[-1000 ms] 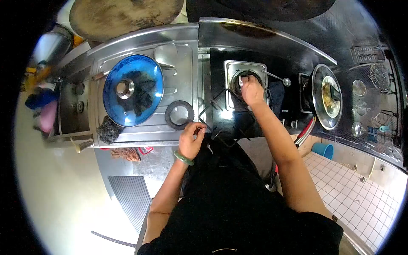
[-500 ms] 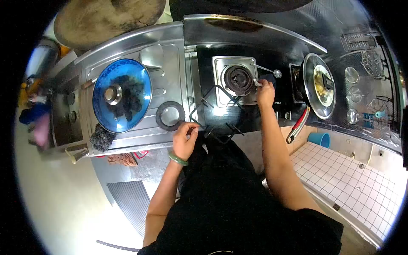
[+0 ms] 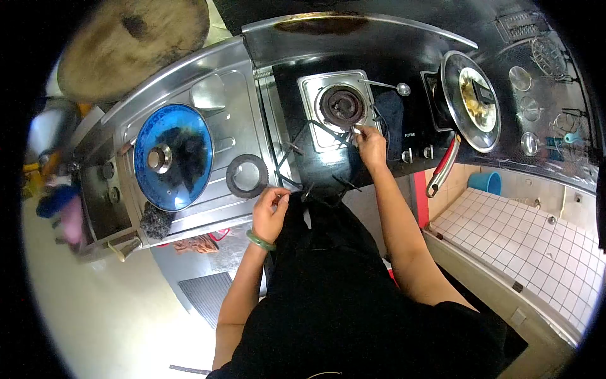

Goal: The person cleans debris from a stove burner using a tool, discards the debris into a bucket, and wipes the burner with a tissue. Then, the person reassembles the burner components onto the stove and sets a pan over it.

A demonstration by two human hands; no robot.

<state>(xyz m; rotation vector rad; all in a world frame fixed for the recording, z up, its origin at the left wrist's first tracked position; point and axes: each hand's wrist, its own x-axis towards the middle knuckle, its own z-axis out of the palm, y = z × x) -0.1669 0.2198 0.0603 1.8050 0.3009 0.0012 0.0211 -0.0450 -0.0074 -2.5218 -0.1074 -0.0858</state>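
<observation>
My left hand [image 3: 270, 211] is at the counter's front edge, its fingers pinched at the near-left corner of a black metal pan support [image 3: 282, 175]. That support lies tilted before the gas burner [image 3: 343, 106], partly over the stove edge; its exact contact with my fingertips is hard to see. My right hand [image 3: 371, 146] is closed at the near-right side of the burner's square metal tray [image 3: 310, 88]. A small white piece [image 3: 357, 130] shows between its thumb and fingers. Beside that hand, a dark cloth [image 3: 388, 117] lies on the black stovetop.
On the steel drainboard stand a blue pan with a glass lid [image 3: 173, 156], a black ring [image 3: 247, 176] and a scouring pad [image 3: 154, 221]. A ladle [image 3: 403, 89] lies behind the cloth. A lidded pan [image 3: 470, 101] with a red-and-steel handle sits on the right burner.
My right hand has drawn back toward me and left, from the burner's right side to its near-right side. More of the dark cloth shows. The view has shifted; my left hand stays at the edge.
</observation>
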